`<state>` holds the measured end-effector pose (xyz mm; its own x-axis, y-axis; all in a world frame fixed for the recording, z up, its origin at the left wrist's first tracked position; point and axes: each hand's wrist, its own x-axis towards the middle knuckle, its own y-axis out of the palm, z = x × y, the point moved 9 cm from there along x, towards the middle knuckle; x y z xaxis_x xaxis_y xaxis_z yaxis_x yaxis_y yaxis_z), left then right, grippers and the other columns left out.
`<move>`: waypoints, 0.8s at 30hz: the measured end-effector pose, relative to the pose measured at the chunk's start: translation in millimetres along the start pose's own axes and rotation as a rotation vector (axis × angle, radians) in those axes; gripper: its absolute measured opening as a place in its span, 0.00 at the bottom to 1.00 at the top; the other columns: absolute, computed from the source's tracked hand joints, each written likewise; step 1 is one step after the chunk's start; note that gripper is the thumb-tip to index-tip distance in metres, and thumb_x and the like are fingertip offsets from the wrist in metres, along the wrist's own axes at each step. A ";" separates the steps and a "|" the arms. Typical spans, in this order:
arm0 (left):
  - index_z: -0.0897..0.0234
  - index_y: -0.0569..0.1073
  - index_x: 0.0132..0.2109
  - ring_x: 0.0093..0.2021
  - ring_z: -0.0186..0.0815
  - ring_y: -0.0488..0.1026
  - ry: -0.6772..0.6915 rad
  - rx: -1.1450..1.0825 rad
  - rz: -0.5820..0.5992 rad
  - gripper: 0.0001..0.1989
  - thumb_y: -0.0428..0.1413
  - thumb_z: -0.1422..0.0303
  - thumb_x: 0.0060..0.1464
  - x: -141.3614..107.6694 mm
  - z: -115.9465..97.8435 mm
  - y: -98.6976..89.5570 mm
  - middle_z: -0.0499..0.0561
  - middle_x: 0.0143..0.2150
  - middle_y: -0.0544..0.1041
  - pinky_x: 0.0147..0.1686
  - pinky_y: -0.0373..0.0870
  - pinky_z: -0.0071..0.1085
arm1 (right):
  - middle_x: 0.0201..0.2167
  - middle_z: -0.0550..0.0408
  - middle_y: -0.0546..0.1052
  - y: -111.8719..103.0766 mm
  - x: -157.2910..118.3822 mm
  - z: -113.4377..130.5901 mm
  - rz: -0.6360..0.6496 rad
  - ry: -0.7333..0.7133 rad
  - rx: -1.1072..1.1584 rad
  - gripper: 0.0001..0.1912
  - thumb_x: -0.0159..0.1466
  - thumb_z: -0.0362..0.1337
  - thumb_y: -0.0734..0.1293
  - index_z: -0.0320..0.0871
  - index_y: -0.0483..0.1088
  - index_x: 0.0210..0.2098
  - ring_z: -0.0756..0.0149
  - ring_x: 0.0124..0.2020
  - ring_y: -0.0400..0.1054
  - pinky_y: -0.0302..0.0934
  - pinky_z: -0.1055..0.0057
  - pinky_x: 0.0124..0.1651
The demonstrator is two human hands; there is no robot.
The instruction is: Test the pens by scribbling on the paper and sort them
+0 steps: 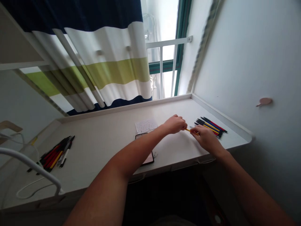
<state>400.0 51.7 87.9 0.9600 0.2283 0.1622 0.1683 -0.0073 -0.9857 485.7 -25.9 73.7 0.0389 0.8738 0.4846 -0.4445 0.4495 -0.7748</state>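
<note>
Over the right half of the white desk, a yellow pen (187, 129) spans the short gap between my two hands. My left hand (175, 124) has its fingers closed around the far end of it. The near end is pinched by my right hand (205, 137), whose fingers hide much of the barrel. Just beyond my right hand, several pens (211, 125) in black, blue, yellow and red lie side by side. Beneath my left forearm is a phone (148, 160), partly covered. A speckled white sheet or card (144, 126) lies behind it.
A second heap of pens (57, 153) lies on the desk's left side. A white curved tube (35, 166) and a thin cable stand at the front left. Low raised edging (127, 107) runs along the desk's back, below a striped curtain (113, 69). A wall borders the right.
</note>
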 end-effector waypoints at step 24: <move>0.62 0.81 0.48 0.54 0.47 0.73 -1.447 0.246 -0.411 0.16 0.48 0.67 0.69 -492.3 97.5 -84.5 0.58 0.49 0.82 0.57 0.67 0.41 | 0.31 0.50 0.82 224.6 85.3 400.2 0.625 -0.640 0.368 0.10 0.70 0.35 0.66 0.45 0.80 0.45 0.58 0.34 0.77 0.66 0.64 0.46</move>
<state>-108.6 34.9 86.8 -0.2044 0.9022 0.3799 0.1806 0.4162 -0.8911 31.1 75.4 103.4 -0.7459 0.6206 0.2418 -0.4764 -0.2435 -0.8448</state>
